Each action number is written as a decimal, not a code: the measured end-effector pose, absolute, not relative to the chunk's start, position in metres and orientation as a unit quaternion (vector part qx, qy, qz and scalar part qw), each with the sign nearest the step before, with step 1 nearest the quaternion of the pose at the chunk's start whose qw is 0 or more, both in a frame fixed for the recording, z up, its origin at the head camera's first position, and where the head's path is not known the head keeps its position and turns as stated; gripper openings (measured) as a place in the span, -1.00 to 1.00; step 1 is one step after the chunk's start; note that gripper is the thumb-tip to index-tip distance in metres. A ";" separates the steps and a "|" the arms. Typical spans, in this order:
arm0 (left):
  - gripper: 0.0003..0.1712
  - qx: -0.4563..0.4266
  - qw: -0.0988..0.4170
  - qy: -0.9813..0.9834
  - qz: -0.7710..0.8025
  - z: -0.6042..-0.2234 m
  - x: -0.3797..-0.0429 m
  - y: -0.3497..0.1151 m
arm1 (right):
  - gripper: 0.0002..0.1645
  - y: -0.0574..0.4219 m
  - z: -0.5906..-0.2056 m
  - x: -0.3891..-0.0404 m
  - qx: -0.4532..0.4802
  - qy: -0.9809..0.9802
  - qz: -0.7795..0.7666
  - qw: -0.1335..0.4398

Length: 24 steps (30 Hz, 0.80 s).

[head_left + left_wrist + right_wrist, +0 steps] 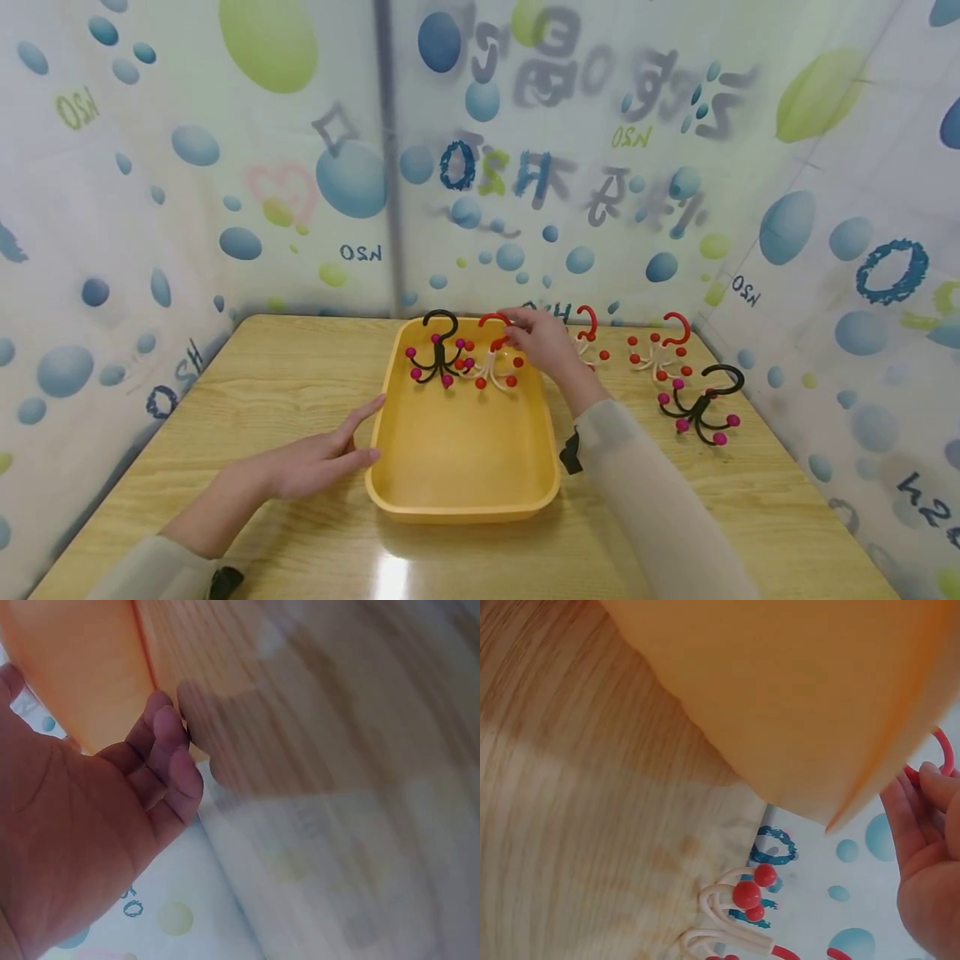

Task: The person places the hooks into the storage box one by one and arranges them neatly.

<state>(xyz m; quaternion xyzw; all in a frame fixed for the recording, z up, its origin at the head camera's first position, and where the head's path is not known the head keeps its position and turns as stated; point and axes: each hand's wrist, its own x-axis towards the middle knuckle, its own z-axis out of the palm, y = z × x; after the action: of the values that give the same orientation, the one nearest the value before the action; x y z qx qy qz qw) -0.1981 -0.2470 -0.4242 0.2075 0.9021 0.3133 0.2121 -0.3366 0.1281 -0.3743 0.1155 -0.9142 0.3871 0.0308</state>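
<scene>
A yellow plastic tray (463, 475) lies on the wooden table. In its far part sits a black claw-shaped hanger hook (439, 354) with magenta ball tips. Beside it, a white claw-shaped hanger hook (491, 367) with a red top and red balls is over the tray's far right part. My right hand (546, 340) pinches its red top (947, 750) between thumb and fingers. At the tray's left side, my left hand (318, 462) touches the wall with extended fingers and thumb; its relaxed fingers (169, 731) show against the tray's side in the left wrist view.
Right of the tray, two more red-and-white hanger hooks (658, 358) stand on the table (300, 367), one partly behind my right hand. Nearer me is another black hanger hook (701, 408). A patterned curtain (480, 167) surrounds the table's back and sides.
</scene>
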 end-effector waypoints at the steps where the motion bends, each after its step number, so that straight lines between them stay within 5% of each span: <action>1: -0.04 0.211 0.211 0.901 0.315 -0.424 -0.198 -0.247 | -0.53 0.128 -0.375 -0.337 0.115 -0.915 0.386 0.032; 24: -0.02 0.204 0.211 0.908 0.300 -0.422 -0.196 -0.246 | -0.50 0.128 -0.389 -0.337 0.124 -0.916 0.377 0.064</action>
<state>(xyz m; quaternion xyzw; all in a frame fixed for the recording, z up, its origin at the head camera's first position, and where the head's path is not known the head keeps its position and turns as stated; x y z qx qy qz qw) -0.1963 -0.2459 -0.4215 0.2037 0.9077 0.3001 0.2110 -0.3368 0.1277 -0.3888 0.1242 -0.9157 0.3768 0.0641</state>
